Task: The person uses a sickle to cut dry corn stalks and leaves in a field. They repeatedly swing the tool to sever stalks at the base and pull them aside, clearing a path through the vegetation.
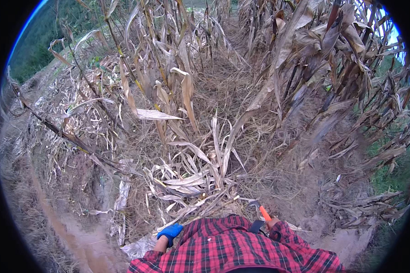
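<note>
My right hand (pixel 272 223) grips the orange handle (pixel 265 214) of a sickle beside my right hip. The curved dark blade (pixel 253 203) points to the left, near the cut end of a stalk. At my left side is my left hand (pixel 171 233) in a blue glove, close to dry corn leaves on the ground; its fingers are partly hidden, and I cannot tell whether it holds anything. A heap of cut, dry corn stalks and leaves (pixel 191 184) lies on the ground before me.
Dry standing corn stalks (pixel 314 61) crowd the right. Thinner stalks (pixel 150 65) stand ahead left, and one leans low (pixel 75 140) across the left side. Straw (pixel 222 88) covers the soil between them. A muddy strip (pixel 68 235) runs along the lower left.
</note>
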